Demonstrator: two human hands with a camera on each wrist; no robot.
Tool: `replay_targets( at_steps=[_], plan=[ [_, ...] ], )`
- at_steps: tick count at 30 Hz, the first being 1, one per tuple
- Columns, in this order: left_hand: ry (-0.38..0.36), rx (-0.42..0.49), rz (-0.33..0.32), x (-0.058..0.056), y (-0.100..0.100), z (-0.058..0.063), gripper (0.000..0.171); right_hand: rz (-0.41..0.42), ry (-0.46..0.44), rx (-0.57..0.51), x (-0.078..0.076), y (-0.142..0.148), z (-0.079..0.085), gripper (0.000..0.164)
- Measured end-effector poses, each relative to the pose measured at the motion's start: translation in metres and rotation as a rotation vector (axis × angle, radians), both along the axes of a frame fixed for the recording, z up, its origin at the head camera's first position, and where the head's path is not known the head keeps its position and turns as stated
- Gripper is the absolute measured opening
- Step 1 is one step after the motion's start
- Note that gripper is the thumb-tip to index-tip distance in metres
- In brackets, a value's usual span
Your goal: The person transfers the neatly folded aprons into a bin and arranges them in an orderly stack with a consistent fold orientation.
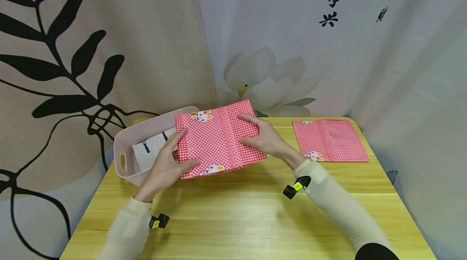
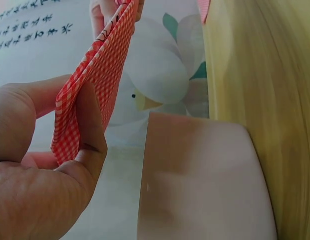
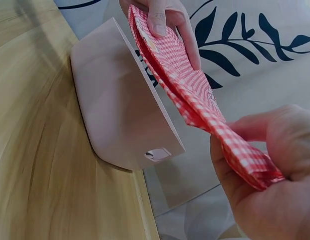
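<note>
Both hands hold a folded red-and-white checked cloth [image 1: 206,142] up over the right part of a pale pink bin [image 1: 140,135]. Rabbit prints show along the cloth's upper and lower edges. My left hand [image 1: 163,169] pinches its left end, thumb on the near face and fingers on the other side, as the left wrist view shows. At the opposite end, my right hand [image 1: 269,139] grips the edge between thumb and fingers. Seen from the right wrist, the cloth [image 3: 187,92] hangs in layers, slightly parted along one edge.
Inside the bin lies a white item [image 1: 146,151] with small dark marks, partly hidden by the left hand and cloth. A second red checked cloth [image 1: 332,140] lies flat at the table's back right. The wooden table [image 1: 233,211] meets a printed curtain [image 1: 277,16] behind.
</note>
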State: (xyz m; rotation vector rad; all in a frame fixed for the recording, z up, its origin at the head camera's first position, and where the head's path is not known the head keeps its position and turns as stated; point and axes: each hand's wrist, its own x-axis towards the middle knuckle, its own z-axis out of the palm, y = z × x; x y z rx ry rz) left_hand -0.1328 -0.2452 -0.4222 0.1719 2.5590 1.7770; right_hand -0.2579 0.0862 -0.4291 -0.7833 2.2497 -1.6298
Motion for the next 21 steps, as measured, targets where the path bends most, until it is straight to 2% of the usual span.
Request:
replay_targets(
  at_steps=[14, 21],
  plan=[
    [-0.001, -0.082, 0.048, 0.009, -0.019, 0.002, 0.107, 0.035, 0.037, 0.047, -0.006, -0.025, 0.006, 0.084],
    [0.003, -0.091, 0.067, 0.01, -0.028, 0.002, 0.107, 0.061, 0.006, 0.032, -0.008, -0.037, 0.007, 0.084]
  ],
)
